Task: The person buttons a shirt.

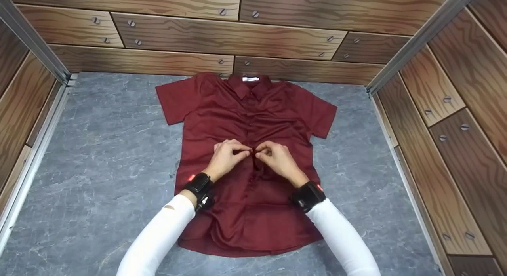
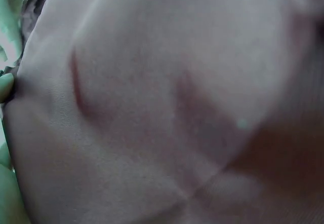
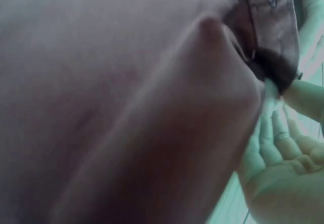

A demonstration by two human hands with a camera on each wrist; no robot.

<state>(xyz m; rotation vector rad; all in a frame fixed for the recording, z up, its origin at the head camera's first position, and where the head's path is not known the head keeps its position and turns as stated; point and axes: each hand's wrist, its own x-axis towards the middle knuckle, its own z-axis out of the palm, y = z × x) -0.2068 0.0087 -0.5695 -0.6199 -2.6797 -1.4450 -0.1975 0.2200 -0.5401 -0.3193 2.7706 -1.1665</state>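
A dark red short-sleeved button-up shirt [image 1: 214, 121] lies front up, its collar [image 1: 261, 88] at the far side. My left hand [image 1: 229, 155] pinches the front placket near mid-chest between thumb and fingertips. Close beside it, my right hand [image 1: 279, 159] pinches the facing edge of the opening, both sets of fingertips almost meeting. Below the hands the placket gapes a little. In the right wrist view a strip of placket [image 3: 273, 31] with a buttonhole shows above the fingers. Blurred shirt cloth fills most of the left wrist view. The fingertips hide whatever small part lies between them.
The shirt lies on a grey marbled surface [image 1: 107, 149]. Wood-patterned panels [image 1: 198, 34] wall the back, left and right sides, with metal rails [image 1: 420, 42] at the corners. A white label [image 1: 250, 79] shows inside the collar, and the hem [image 1: 245, 253] lies nearest me.
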